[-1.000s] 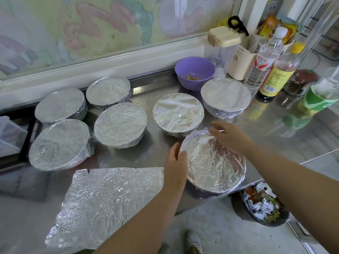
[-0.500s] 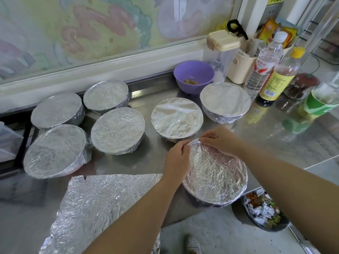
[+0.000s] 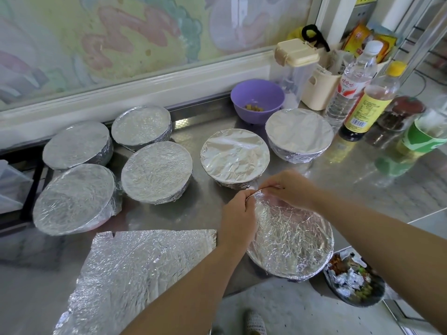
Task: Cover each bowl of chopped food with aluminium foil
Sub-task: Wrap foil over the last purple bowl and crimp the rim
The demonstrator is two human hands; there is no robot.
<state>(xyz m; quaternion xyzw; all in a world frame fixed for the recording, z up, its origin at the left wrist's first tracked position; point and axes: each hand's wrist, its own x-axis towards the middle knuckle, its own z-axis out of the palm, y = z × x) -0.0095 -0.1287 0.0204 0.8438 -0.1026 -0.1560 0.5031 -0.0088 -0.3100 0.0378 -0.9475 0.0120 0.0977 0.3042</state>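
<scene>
Nearest, a loose foil sheet (image 3: 145,269) lies at the counter's (image 3: 198,209) near edge, its right side crossed by the left forearm. Beside it sits the foil-topped bowl (image 3: 292,243). The left hand (image 3: 238,213) and right hand (image 3: 287,188) both pinch the foil at its far rim. Beyond stand six covered bowls (image 3: 234,155). An uncovered purple bowl (image 3: 257,99) and bottles (image 3: 367,102) occupy the far right corner.

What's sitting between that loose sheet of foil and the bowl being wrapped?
In the head view, only the left hand lies in that gap, above bare counter, pinching the bowl's foil edge.
</scene>
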